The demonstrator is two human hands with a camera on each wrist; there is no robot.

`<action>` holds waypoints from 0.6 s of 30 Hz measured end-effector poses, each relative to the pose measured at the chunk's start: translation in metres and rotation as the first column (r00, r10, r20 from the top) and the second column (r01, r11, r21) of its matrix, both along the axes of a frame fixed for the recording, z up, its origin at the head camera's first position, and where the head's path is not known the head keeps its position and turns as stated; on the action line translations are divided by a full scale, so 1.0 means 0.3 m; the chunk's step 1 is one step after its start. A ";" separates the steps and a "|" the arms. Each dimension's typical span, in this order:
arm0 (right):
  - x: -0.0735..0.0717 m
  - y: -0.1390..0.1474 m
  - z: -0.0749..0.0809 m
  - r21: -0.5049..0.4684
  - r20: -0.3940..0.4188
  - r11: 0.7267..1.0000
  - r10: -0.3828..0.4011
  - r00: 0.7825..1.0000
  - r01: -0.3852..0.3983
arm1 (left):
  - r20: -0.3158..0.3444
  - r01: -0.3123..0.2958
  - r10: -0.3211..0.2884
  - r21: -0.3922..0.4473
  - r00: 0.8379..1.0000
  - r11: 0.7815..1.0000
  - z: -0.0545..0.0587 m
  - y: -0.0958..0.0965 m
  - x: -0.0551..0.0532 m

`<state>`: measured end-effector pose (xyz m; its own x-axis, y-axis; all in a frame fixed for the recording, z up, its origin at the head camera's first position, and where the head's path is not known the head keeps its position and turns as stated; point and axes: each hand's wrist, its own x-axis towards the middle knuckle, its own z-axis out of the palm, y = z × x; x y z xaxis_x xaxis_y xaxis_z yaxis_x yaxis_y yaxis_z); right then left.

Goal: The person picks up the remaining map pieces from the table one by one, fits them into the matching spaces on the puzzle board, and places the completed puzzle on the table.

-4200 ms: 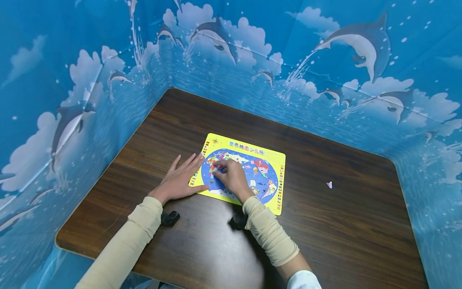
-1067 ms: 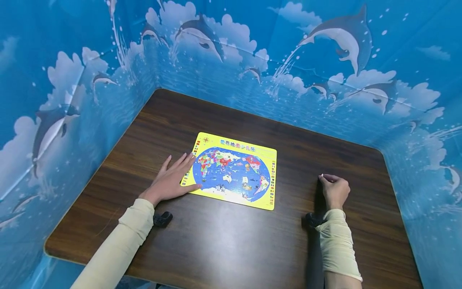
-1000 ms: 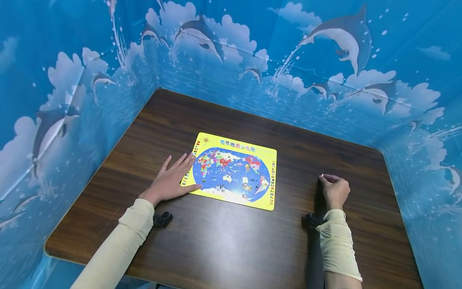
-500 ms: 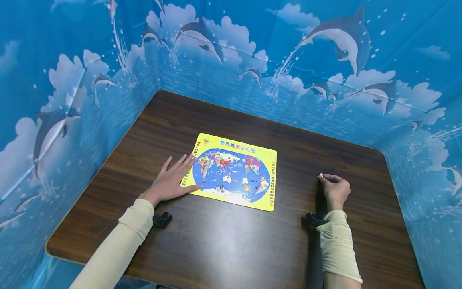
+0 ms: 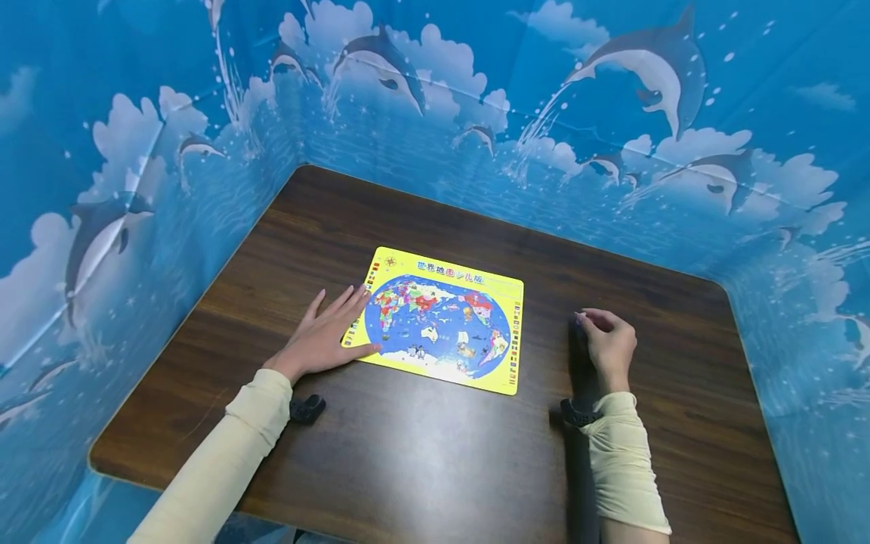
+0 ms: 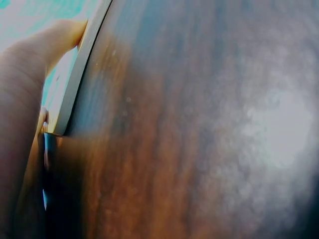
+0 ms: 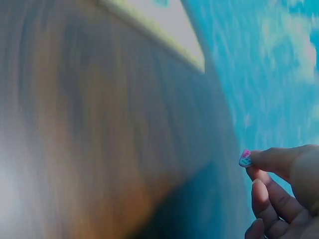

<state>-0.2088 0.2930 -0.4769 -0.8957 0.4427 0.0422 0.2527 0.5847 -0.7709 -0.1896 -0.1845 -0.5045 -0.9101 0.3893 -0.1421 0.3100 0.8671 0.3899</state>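
Observation:
A yellow-bordered world map puzzle board [image 5: 513,317] lies flat on the table. My left hand [image 5: 319,340] rests with spread fingers over the board's left edge, thumb along its lower left corner. In the left wrist view the thumb [image 6: 60,42] presses on the rim of the board [image 6: 72,94]. To the right of the board, my right hand [image 5: 612,344] pinches a small puzzle piece [image 7: 244,158], pink and light blue, between thumb and fingertips. Part of that piece is hidden by the fingers.
The dark wooden table [image 5: 421,453] has a blue dolphin-print curtain [image 5: 421,166] along its back and sides. A black wrist device [image 5: 307,409] sits at the left wrist, another wrist device [image 5: 578,413] at the right.
My right hand left the board, went to the small piece lying at the right and pinched it. It has now lifted it and shifted left toward the board. My left hand stays put.

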 end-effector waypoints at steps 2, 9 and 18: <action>-0.018 -0.094 0.028 -0.034 -0.033 0.997 0.075 0.997 -0.076 | -0.006 -0.003 0.003 0.003 1.000 1.000 0.004 -0.001 -0.002; -0.033 -0.525 0.077 -0.203 -0.010 0.883 0.430 0.903 -0.423 | -0.002 -0.008 0.008 0.004 1.000 1.000 0.003 -0.004 -0.001; -0.019 -0.827 0.014 -0.225 0.059 0.730 0.671 0.739 -0.645 | -0.011 0.004 -0.004 0.002 1.000 1.000 0.008 -0.006 0.006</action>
<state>-0.2145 0.0450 -0.4726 -0.9558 -0.2720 -0.1115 -0.0404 0.4975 -0.8665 -0.1879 -0.1862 -0.5022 -0.9101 0.3928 -0.1318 0.3173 0.8653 0.3879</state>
